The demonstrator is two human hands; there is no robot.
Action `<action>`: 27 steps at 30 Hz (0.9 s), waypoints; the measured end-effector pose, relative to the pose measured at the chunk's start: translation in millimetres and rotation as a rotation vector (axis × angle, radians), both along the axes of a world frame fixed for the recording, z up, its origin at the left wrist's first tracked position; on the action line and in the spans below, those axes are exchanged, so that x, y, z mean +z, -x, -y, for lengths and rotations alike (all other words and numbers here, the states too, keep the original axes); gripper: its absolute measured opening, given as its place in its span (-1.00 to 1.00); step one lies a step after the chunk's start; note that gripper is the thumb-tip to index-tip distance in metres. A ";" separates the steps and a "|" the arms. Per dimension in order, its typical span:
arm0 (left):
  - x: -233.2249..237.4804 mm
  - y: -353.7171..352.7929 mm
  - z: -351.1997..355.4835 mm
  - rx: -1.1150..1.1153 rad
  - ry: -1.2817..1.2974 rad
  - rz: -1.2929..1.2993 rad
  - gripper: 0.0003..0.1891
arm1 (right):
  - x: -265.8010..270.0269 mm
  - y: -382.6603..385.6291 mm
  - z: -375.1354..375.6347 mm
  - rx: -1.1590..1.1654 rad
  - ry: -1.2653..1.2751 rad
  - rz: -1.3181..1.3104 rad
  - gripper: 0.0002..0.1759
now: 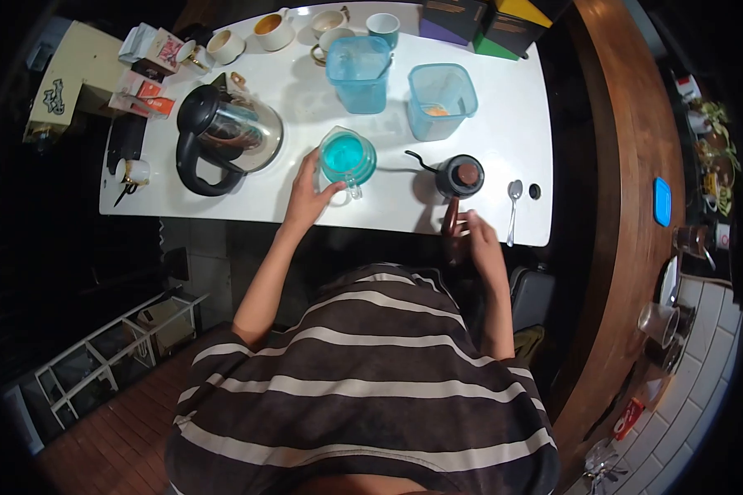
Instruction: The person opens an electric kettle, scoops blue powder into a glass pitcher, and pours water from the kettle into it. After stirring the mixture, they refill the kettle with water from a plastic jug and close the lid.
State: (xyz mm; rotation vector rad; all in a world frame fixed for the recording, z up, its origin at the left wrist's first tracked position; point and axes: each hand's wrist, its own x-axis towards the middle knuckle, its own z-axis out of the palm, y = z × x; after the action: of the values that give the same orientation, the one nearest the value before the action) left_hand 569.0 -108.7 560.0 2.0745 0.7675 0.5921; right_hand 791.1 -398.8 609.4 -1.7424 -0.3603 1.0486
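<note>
My left hand [309, 196] wraps around the near left side of a clear glass jug [360, 175] with a turquoise top surface, its thumb near the glass handle. The jug is by the white table's [289, 198] front edge. To the right is a small black gooseneck kettle [451, 181] with a brown lid knob and a long wooden handle [451, 218] pointing toward me. My right hand [480, 234] is just right of that handle, fingers partly extended and slightly apart, fingertips right at the wood. A metal spoon [515, 198] lies beyond it.
A large electric kettle [256, 136] stands on the left. Two blue plastic containers [357, 87] [442, 103] are behind the jug, the right one with something orange inside. Several cups [273, 33] and dark boxes [452, 21] line the back. A wooden counter [627, 206] runs along the right.
</note>
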 end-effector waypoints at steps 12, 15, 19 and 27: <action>16.0 -31.2 0.0 -0.055 0.016 0.117 0.06 | -18.0 -25.3 36.1 -0.141 0.676 1.146 -0.79; 20.8 -37.3 -0.1 -0.034 0.022 0.154 0.03 | -29.0 -25.6 33.4 -0.167 0.721 1.204 -0.83; 17.4 -43.3 0.1 0.002 0.040 0.218 -0.05 | -36.5 -32.8 33.6 -0.159 0.724 1.233 -0.85; 22.1 -46.9 8.5 0.059 0.027 0.268 -0.14 | -38.4 -43.0 46.2 -0.219 0.497 1.091 -0.88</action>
State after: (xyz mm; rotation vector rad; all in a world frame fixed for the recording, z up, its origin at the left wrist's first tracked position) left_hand 615.9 -117.2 582.1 1.9034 0.6779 0.8672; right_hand 834.0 -445.1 571.1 -2.6349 -0.5787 -0.0873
